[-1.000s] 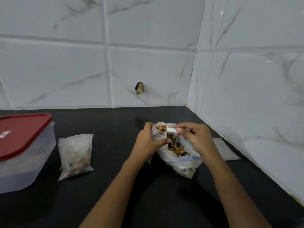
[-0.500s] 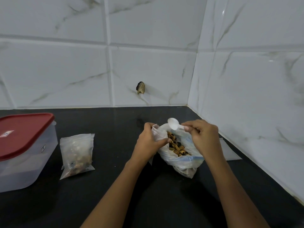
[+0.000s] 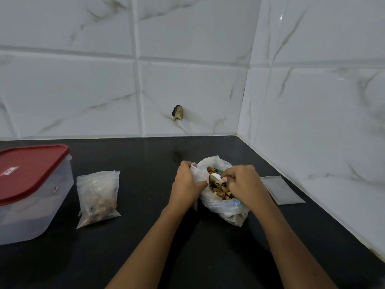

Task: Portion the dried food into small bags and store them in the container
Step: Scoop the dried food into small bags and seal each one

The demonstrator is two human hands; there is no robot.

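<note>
Left hand (image 3: pixel 188 182) gripped the open bag (image 3: pixel 220 207) by its edge while right hand (image 3: pixel 242 184) pinched a spoon (image 3: pixel 214 176) inside; a slack edge risked spilling food.

Bare left hand (image 3: pixel 186 185); bare right hand (image 3: pixel 244 185); bare forearms (image 3: pixel 158 236).

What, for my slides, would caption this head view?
Right hand dips a white spoon into the dried-food bag gripped by the left hand, beside a filled small bag and red-lidded container.
</note>
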